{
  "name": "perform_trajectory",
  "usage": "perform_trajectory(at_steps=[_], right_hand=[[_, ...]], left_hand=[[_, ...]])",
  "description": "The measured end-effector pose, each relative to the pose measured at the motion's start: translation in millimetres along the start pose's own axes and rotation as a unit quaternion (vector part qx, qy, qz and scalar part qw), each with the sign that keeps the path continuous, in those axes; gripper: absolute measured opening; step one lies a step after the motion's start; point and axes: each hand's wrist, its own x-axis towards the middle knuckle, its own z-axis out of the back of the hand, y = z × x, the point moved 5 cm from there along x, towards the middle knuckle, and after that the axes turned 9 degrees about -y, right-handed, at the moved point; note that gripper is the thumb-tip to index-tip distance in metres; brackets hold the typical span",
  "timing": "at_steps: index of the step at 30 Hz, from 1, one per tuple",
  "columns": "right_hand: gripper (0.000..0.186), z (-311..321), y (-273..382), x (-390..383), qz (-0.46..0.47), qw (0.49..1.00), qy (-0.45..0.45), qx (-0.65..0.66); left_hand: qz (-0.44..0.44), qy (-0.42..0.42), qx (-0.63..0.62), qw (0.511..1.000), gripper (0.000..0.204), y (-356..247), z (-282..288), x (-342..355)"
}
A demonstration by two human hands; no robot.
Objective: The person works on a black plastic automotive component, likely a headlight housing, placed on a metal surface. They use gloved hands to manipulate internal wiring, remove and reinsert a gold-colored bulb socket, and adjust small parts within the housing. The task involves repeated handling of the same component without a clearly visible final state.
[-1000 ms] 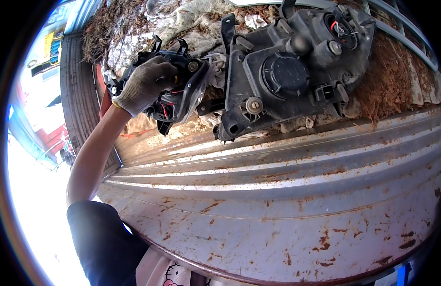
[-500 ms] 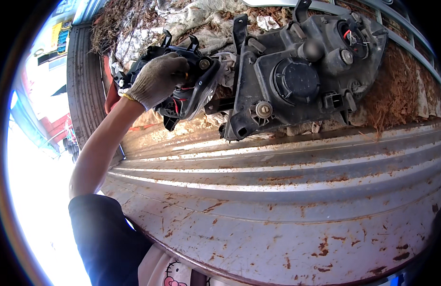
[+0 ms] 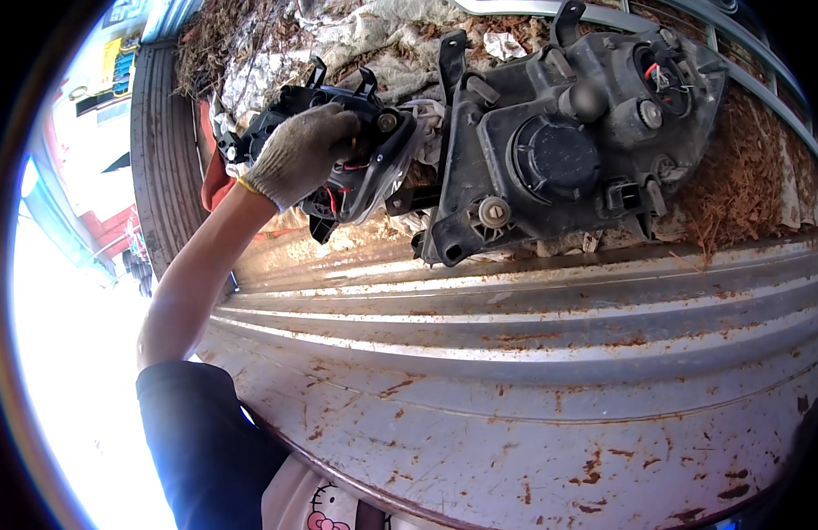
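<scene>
My left hand (image 3: 307, 150), in a knitted work glove, rests on the back of a black headlight (image 3: 363, 181) at the upper left. Its fingers are curled down against the housing. A small orange spot shows by the fingertips, but what they pinch is hidden. Red wires and clear plastic wrapping show on this headlight's near side. Close to its right lies a larger, dusty headlight (image 3: 479, 168), back side up. It has a round black cap (image 3: 557, 157) and, at the far right, an uncovered bulb opening with red and white wires. My right hand is out of view.
Both headlights lie on dirty cloth (image 3: 382, 40) and brown fibrous debris (image 3: 736, 194). A ribbed, rust-flecked metal side wall (image 3: 515, 380) stands between me and them. Grey metal rails (image 3: 762, 79) run along the upper right. A ridged dark panel (image 3: 166, 159) stands at the left.
The whole view has shifted slightly, so everything appears a little farther right. My left hand stays on the smaller headlight with its fingers still curled.
</scene>
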Motion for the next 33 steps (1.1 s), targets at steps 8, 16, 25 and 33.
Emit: perform_trajectory(at_steps=[8, 16, 25, 33], right_hand=[[0.032, -1, -2, -1, -0.009, 1.0, -0.005, 0.015], [0.036, -3, -9, -4, -0.02, 1.0, -0.001, 0.022], [0.04, -1, -18, -7, -0.03, 0.999, 0.004, 0.016], [0.044, 67, 25, -29, -0.019, 0.999, -0.023, -0.031]], left_hand=[[0.018, -0.002, -0.016, 1.0, 0.027, 3, 10, -4], [0.041, 0.071, 0.103, 0.991, 0.028, -12, 12, 3], [0.132, -0.012, -0.077, 0.988, 0.033, 21, 18, -5], [0.047, -0.137, -0.068, 0.987, 0.049, 12, 1, -36]])
